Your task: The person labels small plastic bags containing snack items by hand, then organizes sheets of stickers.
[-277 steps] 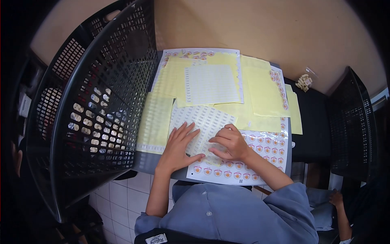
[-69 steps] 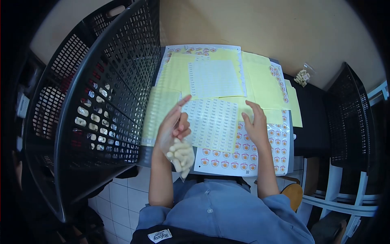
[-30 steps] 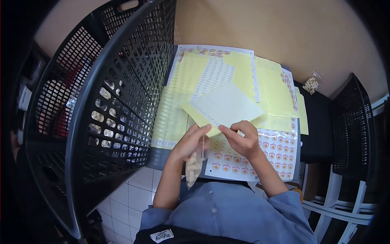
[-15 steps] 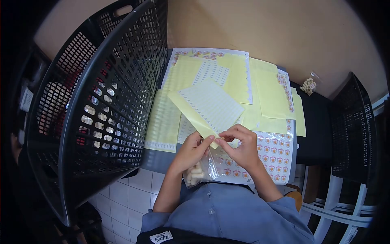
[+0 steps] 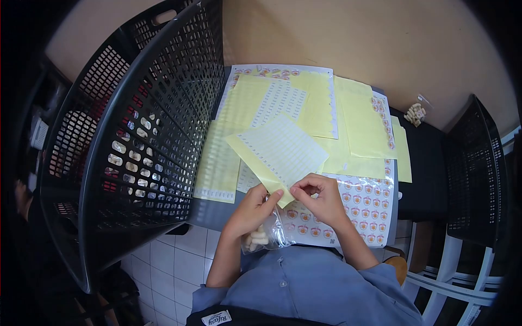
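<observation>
My left hand (image 5: pixel 253 209) grips a small clear bag of pale snack pieces (image 5: pixel 262 237) that hangs below it at the table's near edge. The same hand pinches the near corner of a white label sheet (image 5: pixel 283 149) with yellow backing, tilted up off the table. Close beside it, my right hand (image 5: pixel 321 198) has its fingertips closed at that sheet's corner; whether it grips a peeled label I cannot tell. Under both hands lies a sheet of round orange stickers (image 5: pixel 359 204).
A large black perforated basket (image 5: pixel 136 136) stands tilted at the left, against the table. Several yellow backing sheets (image 5: pixel 359 125) cover the table. Another small bag of snack pieces (image 5: pixel 416 113) lies at the far right. A second black basket (image 5: pixel 478 168) stands at the right.
Nine seconds ago both hands lay flat on the sheets. The left hand then took up the snack bag, and both hands lifted the label sheet by its corner. The bag has dropped slightly lower.
</observation>
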A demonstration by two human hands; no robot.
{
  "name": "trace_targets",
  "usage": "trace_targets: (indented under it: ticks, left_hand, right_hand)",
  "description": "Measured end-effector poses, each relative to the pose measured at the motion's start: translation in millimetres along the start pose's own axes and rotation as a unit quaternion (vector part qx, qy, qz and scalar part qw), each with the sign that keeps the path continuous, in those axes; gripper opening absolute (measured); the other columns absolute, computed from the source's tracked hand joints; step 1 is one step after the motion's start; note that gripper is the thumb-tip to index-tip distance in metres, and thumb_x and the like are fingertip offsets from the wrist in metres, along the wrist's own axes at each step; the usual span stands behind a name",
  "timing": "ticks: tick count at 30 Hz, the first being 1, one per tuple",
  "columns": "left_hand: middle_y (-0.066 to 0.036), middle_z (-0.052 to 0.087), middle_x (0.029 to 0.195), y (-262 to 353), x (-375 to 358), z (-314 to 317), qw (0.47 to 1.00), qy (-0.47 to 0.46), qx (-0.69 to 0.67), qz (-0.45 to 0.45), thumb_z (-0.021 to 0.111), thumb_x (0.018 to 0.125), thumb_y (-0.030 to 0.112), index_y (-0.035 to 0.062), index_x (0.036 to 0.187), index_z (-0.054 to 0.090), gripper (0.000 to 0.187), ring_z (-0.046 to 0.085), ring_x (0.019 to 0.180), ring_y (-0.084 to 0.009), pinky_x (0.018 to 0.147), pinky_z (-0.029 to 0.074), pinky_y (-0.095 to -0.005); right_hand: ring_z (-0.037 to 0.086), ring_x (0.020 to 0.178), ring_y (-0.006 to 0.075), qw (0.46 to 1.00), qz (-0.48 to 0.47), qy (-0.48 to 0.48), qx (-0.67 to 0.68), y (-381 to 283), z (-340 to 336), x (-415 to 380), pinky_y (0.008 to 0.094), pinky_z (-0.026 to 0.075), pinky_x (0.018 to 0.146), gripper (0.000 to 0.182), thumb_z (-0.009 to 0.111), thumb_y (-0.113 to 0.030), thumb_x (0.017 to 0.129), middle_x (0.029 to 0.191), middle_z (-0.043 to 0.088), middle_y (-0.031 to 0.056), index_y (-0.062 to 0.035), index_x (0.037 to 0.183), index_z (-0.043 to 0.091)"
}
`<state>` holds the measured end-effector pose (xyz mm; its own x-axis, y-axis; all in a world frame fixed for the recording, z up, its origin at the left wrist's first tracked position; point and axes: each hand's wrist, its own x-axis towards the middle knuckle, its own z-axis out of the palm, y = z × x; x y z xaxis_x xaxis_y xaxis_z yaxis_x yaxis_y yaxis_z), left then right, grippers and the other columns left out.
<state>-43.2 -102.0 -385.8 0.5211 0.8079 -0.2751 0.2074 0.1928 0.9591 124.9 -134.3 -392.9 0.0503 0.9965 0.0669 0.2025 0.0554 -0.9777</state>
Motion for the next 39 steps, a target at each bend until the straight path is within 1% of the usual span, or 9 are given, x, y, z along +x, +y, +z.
trace_targets:
  ticks: [7, 9, 15, 18, 21, 23, 27, 33, 39]
  left_hand:
    - [-0.008, 0.057, 0.067, -3.6, -15.2, -15.2, 0.996, 0.023, 0.088, -0.012, 0.049, 0.085, 0.022, -0.0059, 0.090, 0.055, 0.029, 0.051, 0.056, -0.0113, 0.051, 0.041, -0.0259]
    - [-0.008, 0.055, 0.062, 20.9, -28.2, -21.7, 0.973, -0.050, 0.184, -0.134, 0.050, 0.085, 0.025, -0.0051, 0.087, 0.055, 0.031, 0.048, 0.054, -0.0114, 0.050, 0.039, -0.0254]
    - [0.004, 0.042, 0.058, 38.1, -43.8, -25.7, 0.997, -0.045, -0.065, -0.016, 0.046, 0.087, 0.018, 0.0018, 0.084, 0.050, 0.017, 0.036, 0.052, -0.0021, 0.047, 0.028, -0.0178]
    - [0.006, 0.036, 0.057, 41.5, -17.8, -9.5, 0.957, 0.197, -0.120, 0.178, 0.042, 0.089, 0.012, 0.0034, 0.089, 0.047, 0.010, 0.030, 0.051, -0.0006, 0.046, 0.024, -0.0163]
    - [0.006, 0.035, 0.056, 52.4, 6.5, 8.3, 0.928, 0.276, -0.070, 0.242, 0.041, 0.089, 0.013, 0.0032, 0.090, 0.046, 0.011, 0.030, 0.052, -0.0007, 0.047, 0.024, -0.0159]
    - [0.005, 0.037, 0.060, 53.8, 15.5, 19.3, 0.925, 0.267, -0.070, 0.260, 0.041, 0.089, 0.013, 0.0029, 0.095, 0.044, 0.013, 0.030, 0.053, -0.0009, 0.047, 0.024, -0.0154]
    - [0.000, 0.044, 0.073, 61.4, 21.4, 40.3, 0.934, 0.192, -0.141, 0.268, 0.044, 0.087, 0.012, 0.0023, 0.109, 0.037, 0.025, 0.040, 0.060, -0.0029, 0.052, 0.034, -0.0157]
    - [-0.014, 0.055, 0.102, 58.9, 34.0, 83.4, 0.949, -0.170, -0.097, 0.248, 0.047, 0.084, 0.006, -0.0004, 0.120, 0.034, 0.039, 0.052, 0.097, -0.0166, 0.079, 0.044, -0.0282]
    - [-0.019, 0.050, 0.114, 55.9, 46.2, 140.8, 0.958, -0.097, -0.184, 0.196, 0.041, 0.088, 0.007, 0.0001, 0.123, 0.034, 0.037, 0.050, 0.103, -0.0189, 0.086, 0.041, -0.0288]
  right_hand:
    - [0.057, 0.062, 0.0087, 0.990, 0.099, 0.027, 0.097, 10.8, -4.0, -0.3, 0.0202, 0.044, 0.054, 0.011, 0.057, -0.010, 0.079, 0.069, 0.058, 0.0047, 0.0010, 0.082, 0.057]
    - [0.058, 0.062, 0.0088, 0.989, 0.109, 0.014, 0.102, 11.3, -6.6, -2.5, 0.0205, 0.043, 0.054, 0.012, 0.056, -0.011, 0.080, 0.071, 0.058, 0.0041, 0.0001, 0.083, 0.056]
    - [0.052, 0.098, 0.0163, 0.947, 0.047, -0.130, 0.289, -2.8, -17.0, -17.1, 0.0277, 0.041, 0.077, 0.016, 0.051, -0.018, 0.083, 0.102, 0.052, 0.0113, -0.0021, 0.083, 0.056]
    - [0.040, 0.114, 0.0224, 0.929, -0.093, -0.228, 0.276, -33.8, -22.6, -28.9, 0.0316, 0.035, 0.089, 0.017, 0.052, -0.018, 0.082, 0.120, 0.041, 0.0161, -0.0037, 0.090, 0.059]
    - [0.036, 0.118, 0.0278, 0.920, -0.174, -0.276, 0.218, -50.9, -28.3, -36.7, 0.0342, 0.029, 0.095, 0.022, 0.053, -0.018, 0.081, 0.129, 0.032, 0.0181, -0.0053, 0.098, 0.059]
    - [0.035, 0.119, 0.0303, 0.953, -0.171, -0.243, 0.056, -54.6, -30.9, -40.4, 0.0356, 0.029, 0.096, 0.030, 0.054, -0.018, 0.081, 0.129, 0.033, 0.0180, -0.0059, 0.108, 0.055]
    - [0.039, 0.115, 0.0257, 0.969, -0.087, -0.125, 0.194, -36.7, -49.4, -45.9, 0.0360, 0.032, 0.094, 0.040, 0.053, -0.017, 0.081, 0.123, 0.041, 0.0142, -0.0028, 0.118, 0.045]
    - [0.045, 0.107, 0.0204, 0.950, -0.093, -0.029, 0.296, -18.4, -112.5, -57.6, 0.0318, 0.037, 0.087, 0.039, 0.043, -0.025, 0.087, 0.116, 0.046, 0.0146, 0.0042, 0.114, 0.045]
    - [0.046, 0.103, 0.0184, 0.964, -0.096, 0.170, 0.181, -14.0, -137.8, -65.0, 0.0295, 0.038, 0.083, 0.027, 0.044, -0.017, 0.085, 0.110, 0.047, 0.0127, 0.0019, 0.104, 0.050]
